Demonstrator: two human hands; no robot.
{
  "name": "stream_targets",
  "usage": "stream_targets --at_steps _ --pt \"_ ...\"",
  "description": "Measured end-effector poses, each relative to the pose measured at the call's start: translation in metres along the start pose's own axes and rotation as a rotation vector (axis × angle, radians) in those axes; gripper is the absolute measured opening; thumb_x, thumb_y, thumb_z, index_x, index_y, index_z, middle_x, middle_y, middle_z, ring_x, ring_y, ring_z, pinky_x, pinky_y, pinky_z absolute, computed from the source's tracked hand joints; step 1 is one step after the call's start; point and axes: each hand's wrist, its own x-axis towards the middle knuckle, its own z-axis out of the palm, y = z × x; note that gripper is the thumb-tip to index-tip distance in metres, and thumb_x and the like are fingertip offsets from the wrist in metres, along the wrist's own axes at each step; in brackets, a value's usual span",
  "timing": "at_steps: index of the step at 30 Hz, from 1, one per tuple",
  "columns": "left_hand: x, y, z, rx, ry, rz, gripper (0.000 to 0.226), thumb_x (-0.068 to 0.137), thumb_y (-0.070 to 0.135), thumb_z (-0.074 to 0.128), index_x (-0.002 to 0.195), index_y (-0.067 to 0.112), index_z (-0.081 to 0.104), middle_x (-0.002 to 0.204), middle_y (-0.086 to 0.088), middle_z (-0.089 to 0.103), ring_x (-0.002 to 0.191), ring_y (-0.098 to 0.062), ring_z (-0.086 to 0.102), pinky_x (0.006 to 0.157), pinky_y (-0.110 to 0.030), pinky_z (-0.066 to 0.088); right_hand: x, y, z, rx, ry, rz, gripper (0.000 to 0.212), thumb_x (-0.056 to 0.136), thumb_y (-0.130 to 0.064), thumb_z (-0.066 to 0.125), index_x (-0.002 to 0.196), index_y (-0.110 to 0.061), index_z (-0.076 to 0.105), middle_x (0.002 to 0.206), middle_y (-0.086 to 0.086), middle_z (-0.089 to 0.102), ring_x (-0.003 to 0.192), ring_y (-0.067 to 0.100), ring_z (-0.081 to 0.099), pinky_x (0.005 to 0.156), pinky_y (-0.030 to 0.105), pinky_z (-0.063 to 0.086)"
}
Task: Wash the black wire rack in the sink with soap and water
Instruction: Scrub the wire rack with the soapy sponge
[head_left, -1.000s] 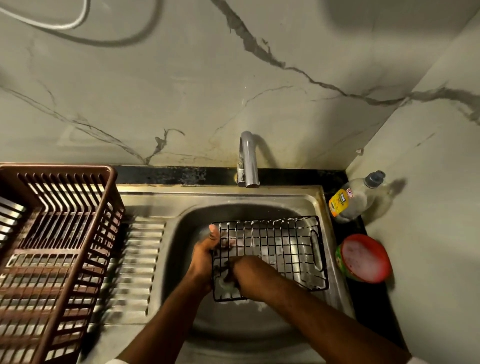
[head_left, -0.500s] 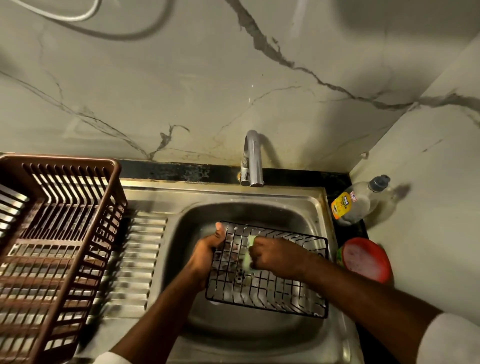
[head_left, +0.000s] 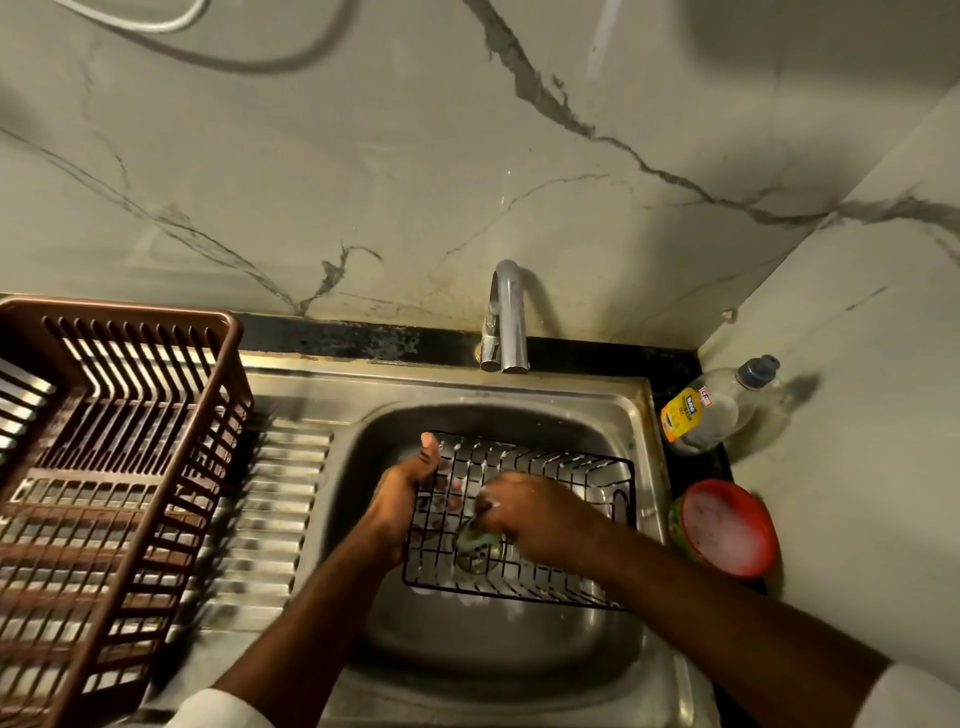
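Right now the black wire rack (head_left: 524, 512) sits inside the sink (head_left: 639, 410), held up a little over the drain. The left hand (head_left: 402, 491) grips the rack's left edge, with its thumb up on the top wire and its fingers curled under. The right hand (head_left: 524, 506) is closed around a green sponge (head_left: 475, 538) and presses it onto the wires near the middle of the rack. Little white bits of soap foam sit on the wires at the back and along the front edge, so I think the soaping is well under way. No water comes out of the tap (head_left: 504, 317) at the back edge of the sink, so the rinse is most likely yet to come. The right part of the rack looks less foamy, so it may need more rubbing too. A soap bottle (head_left: 711, 408) stands in the back right corner of the counter, and a red tub (head_left: 727, 527) with white soapy stuff inside sits just in front of it. A brown plastic basket (head_left: 111, 467) stands on the ribbed drain board at the left, a good spot for the rack when it is clean.
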Motion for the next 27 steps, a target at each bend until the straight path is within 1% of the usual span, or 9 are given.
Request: stream_targets --at_steps 2,4,7,10,12,16,19,23,27 --pt "-0.001 0.003 0.003 -0.014 -0.022 -0.012 0.098 0.06 0.087 0.071 0.111 0.003 0.069 0.107 -0.022 0.072 0.094 -0.039 0.067 0.09 -0.054 0.053 0.009 -0.011 0.011 -0.09 -0.035 -0.156 0.026 0.096 -0.017 0.062 0.12 -0.023 0.071 0.127 0.004 0.063 0.12 0.024 0.054 0.09 0.039 0.054" --pt "0.002 0.005 -0.001 -0.034 -0.012 -0.01 0.099 0.056 0.087 0.075 0.112 0.006 0.069 0.108 -0.021 0.072 0.096 -0.038 0.066 0.101 -0.061 0.048 0.006 -0.006 0.017 -0.117 -0.119 -0.174 0.025 0.095 -0.015 0.064 0.119 -0.018 0.071 0.128 0.008 0.062 0.122 0.028 0.053 0.091 0.041 0.054" --pt "0.006 0.002 -0.015 -0.036 0.024 0.007 0.096 0.064 0.087 0.069 0.113 0.005 0.07 0.109 -0.022 0.073 0.094 -0.038 0.066 0.098 -0.063 0.049 -0.006 0.015 0.018 -0.145 -0.187 0.003 0.019 0.093 -0.019 0.068 0.111 -0.018 0.073 0.122 0.005 0.065 0.116 0.024 0.058 0.093 0.042 0.055" --pt "0.006 -0.002 -0.021 -0.052 0.069 0.022 0.1 0.057 0.092 0.068 0.111 0.007 0.07 0.107 -0.023 0.073 0.088 -0.036 0.067 0.083 -0.052 0.05 -0.012 0.03 0.021 -0.047 -0.221 0.357 0.022 0.091 -0.011 0.068 0.111 -0.018 0.073 0.115 0.006 0.071 0.104 0.023 0.067 0.092 0.038 0.056" --pt "0.005 -0.007 -0.017 -0.083 0.1 0.01 0.104 0.058 0.092 0.067 0.117 0.006 0.066 0.11 -0.024 0.073 0.088 -0.036 0.068 0.08 -0.049 0.051 -0.011 0.028 0.019 0.339 0.001 0.671 0.02 0.091 -0.009 0.067 0.108 -0.018 0.074 0.107 0.005 0.073 0.092 0.017 0.069 0.086 0.031 0.057" --pt "-0.007 -0.015 0.008 -0.142 0.121 0.01 0.087 0.081 0.079 0.053 0.122 0.003 0.067 0.113 -0.026 0.073 0.094 -0.038 0.073 0.089 -0.055 0.057 0.021 -0.009 0.015 1.479 0.533 1.126 0.018 0.092 0.002 0.063 0.094 -0.015 0.069 0.098 0.009 0.07 0.086 0.021 0.071 0.077 0.038 0.063" --pt "-0.019 -0.026 0.032 -0.148 0.118 0.04 0.078 0.091 0.072 0.042 0.11 0.004 0.073 0.102 -0.025 0.076 0.085 -0.033 0.076 0.077 -0.044 0.06 0.06 -0.04 0.023 1.713 0.689 1.295 0.013 0.088 0.001 0.069 0.097 -0.008 0.071 0.093 0.012 0.075 0.076 0.022 0.073 0.063 0.031 0.061" --pt "-0.02 -0.05 0.045 -0.135 0.143 0.145 0.097 0.059 0.094 0.062 0.097 0.005 0.072 0.087 -0.019 0.074 0.077 -0.029 0.069 0.065 -0.035 0.053 0.082 -0.054 0.011 1.768 0.827 1.431 0.003 0.085 0.0 0.07 0.087 -0.003 0.071 0.082 0.015 0.074 0.061 0.024 0.066 0.05 0.027 0.052" --pt "-0.017 -0.038 0.043 -0.099 0.156 0.241 0.065 0.082 0.073 0.058 0.09 0.01 0.071 0.079 -0.007 0.076 0.074 -0.022 0.07 0.062 -0.031 0.052 0.065 -0.063 -0.012 2.17 0.935 1.244 0.02 0.089 0.014 0.055 0.089 0.0 0.07 0.078 0.015 0.071 0.059 0.02 0.067 0.058 0.03 0.058"
